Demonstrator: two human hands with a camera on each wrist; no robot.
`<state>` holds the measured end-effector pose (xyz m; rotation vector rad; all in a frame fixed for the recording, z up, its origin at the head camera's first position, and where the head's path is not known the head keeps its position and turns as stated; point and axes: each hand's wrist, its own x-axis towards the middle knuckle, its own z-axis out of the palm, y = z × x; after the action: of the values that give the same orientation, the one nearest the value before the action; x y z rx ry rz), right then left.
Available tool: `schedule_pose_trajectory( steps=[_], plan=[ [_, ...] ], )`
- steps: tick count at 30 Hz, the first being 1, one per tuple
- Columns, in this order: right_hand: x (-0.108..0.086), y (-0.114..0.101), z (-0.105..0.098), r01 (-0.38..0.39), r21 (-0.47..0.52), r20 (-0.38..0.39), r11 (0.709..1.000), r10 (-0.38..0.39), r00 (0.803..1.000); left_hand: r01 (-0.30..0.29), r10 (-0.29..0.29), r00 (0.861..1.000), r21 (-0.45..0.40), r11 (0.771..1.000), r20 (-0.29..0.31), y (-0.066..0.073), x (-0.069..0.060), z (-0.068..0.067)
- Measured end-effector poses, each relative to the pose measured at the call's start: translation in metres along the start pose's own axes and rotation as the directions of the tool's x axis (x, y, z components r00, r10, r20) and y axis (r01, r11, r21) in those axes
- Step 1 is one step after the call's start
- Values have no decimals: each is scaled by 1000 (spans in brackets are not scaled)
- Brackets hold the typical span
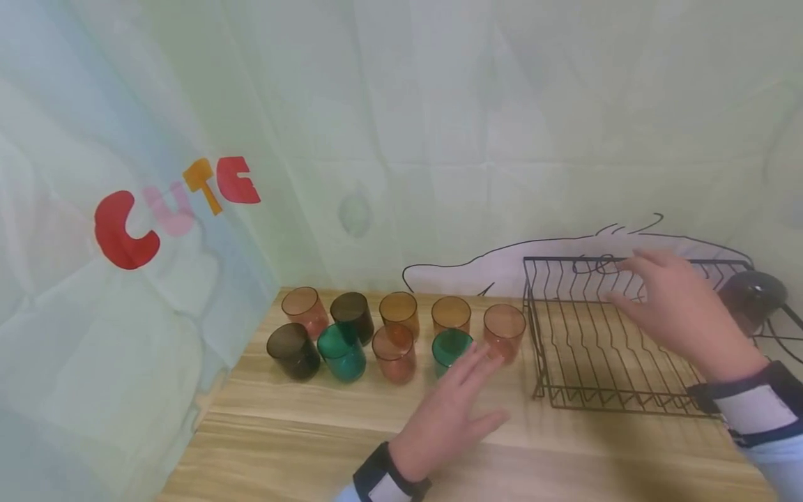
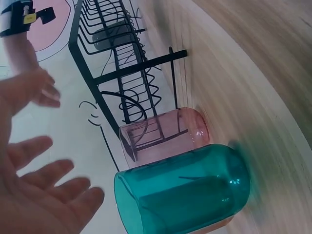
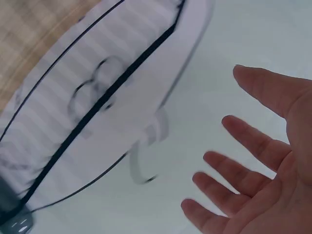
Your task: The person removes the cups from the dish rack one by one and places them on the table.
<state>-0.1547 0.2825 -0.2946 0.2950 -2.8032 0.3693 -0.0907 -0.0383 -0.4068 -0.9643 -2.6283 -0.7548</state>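
My left hand (image 1: pixel 448 418), fingers spread and holding nothing, is just in front of a teal glass (image 1: pixel 450 346) at the right end of the front row. In the left wrist view its fingers are apart from that glass (image 2: pixel 195 190); a pink glass (image 2: pixel 165 136) stands behind. Over the black wire dish rack (image 1: pixel 627 404) hovers my right hand (image 1: pixel 680 314), with nothing in its grasp. The right wrist view shows its fingers (image 3: pixel 243 170) extended and parted. A dark glass (image 1: pixel 753 296) sits at the rack's right end, partly hidden by this hand.
Left of the teal glass, two rows of tumblers line the table's back: pink (image 1: pixel 394 355), amber (image 1: pixel 399 310), dark (image 1: pixel 293 352) and another teal one (image 1: pixel 341 352). A printed cloth (image 1: pixel 389 139) hangs behind the wooden table (image 1: pixel 301 446).
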Motion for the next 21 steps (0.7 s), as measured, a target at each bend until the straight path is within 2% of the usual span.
schedule_pose_trajectory(
  steps=[3,7,12,16,21],
  plan=[
    [6,32,-1,-72,-40,-13,997,72,997,-26,26,998,4,1000,55,0,1,1],
    [6,77,2,-174,-38,-35,984,173,984,-38,38,995,-5,999,89,-1,0,1],
    [2,123,11,-311,-59,-70,949,307,949,-39,43,992,-34,999,117,-2,-1,2],
    [-3,147,20,-406,-87,-60,910,402,914,-33,39,988,-43,999,150,-5,-1,4],
    [-9,160,28,-474,-85,4,877,476,880,-17,25,982,-44,999,187,-7,-2,6]
  ],
)
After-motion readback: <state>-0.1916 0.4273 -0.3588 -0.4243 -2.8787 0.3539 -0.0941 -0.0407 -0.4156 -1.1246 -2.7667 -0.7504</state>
